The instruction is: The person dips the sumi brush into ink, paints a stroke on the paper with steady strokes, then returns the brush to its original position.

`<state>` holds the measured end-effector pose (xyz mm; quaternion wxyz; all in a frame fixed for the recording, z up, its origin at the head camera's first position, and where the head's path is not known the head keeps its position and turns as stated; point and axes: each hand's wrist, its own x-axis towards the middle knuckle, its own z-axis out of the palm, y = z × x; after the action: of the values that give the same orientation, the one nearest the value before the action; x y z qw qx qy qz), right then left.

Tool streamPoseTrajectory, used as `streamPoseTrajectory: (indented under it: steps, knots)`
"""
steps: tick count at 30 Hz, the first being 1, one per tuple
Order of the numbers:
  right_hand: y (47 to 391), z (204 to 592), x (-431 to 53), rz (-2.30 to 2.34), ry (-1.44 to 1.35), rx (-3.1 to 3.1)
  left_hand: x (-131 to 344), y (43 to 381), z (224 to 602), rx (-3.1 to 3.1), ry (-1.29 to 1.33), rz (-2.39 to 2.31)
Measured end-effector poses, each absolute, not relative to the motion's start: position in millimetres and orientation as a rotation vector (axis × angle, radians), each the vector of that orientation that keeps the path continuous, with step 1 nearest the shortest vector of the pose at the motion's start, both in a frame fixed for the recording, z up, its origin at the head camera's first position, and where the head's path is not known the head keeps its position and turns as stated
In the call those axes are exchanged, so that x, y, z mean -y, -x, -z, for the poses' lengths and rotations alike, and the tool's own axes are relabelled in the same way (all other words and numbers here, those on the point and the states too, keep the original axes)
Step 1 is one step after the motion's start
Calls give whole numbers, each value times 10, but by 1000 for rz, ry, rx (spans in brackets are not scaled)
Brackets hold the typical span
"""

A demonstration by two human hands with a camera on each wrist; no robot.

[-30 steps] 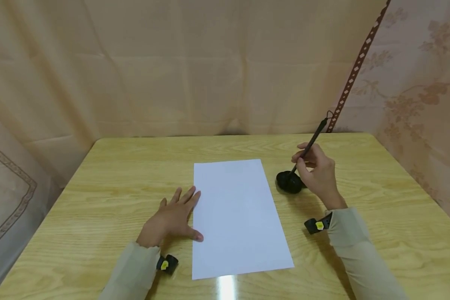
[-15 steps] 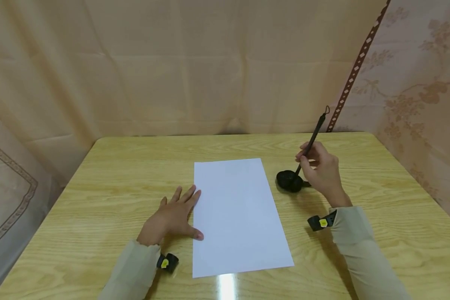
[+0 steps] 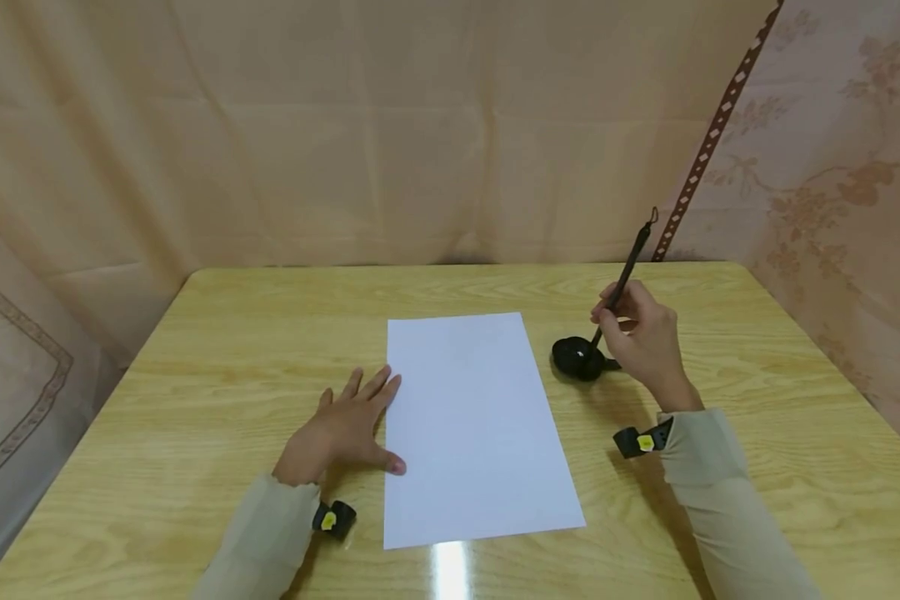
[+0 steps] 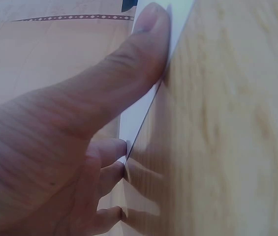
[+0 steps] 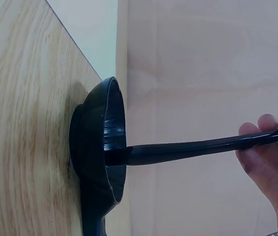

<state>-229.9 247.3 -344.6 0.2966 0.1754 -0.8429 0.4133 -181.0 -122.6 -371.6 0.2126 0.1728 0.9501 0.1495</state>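
A blank white sheet of paper (image 3: pixel 472 433) lies on the table in the head view. My left hand (image 3: pixel 341 433) spreads its fingers along the sheet's left edge, the thumb (image 4: pixel 146 54) resting on the paper. My right hand (image 3: pixel 645 342) pinches a black writing brush (image 3: pixel 630 262) between thumb and fingers, the brush leaning up and away to the right. Its lower end stands in a small black dish (image 3: pixel 567 357) to the right of the paper. In the right wrist view the brush head (image 5: pixel 116 157) is inside the rim of the dish (image 5: pixel 92 142), its tip hidden there.
The wood-grain table (image 3: pixel 232 350) carries the paper and the dish. A short handle (image 3: pixel 612 365) juts from the dish toward my right hand. Beige cloth (image 3: pixel 345 142) hangs behind the table, and patterned cloth (image 3: pixel 862 183) stands along the right side.
The right hand and brush have shifted slightly right, and the brush stands a little steeper, its lower end still in the dish. My left hand stays in place on the paper.
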Motion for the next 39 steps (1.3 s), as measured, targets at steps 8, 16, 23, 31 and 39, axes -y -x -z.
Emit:
streamPoseTrajectory:
  steps: [8, 16, 23, 31, 39]
  knots:
    - [2277, 3416, -2475, -1131, -440, 2210, 1208, 1791, 3686, -2639, -475, -415]
    - [2289, 3406, -2468, -1166, -448, 2171, 1205, 1790, 3680, -2642, -479, -409]
    - [2317, 3432, -2502, -1097, -452, 2190, 1198, 1795, 3686, -2644, -478, -402]
    - [2330, 3451, -2548, -1075, -447, 2209, 1183, 1800, 3685, -2642, -482, -406]
    - [2367, 3434, -2527, -1053, -478, 2188, 1201, 1788, 3700, -2647, -496, -437]
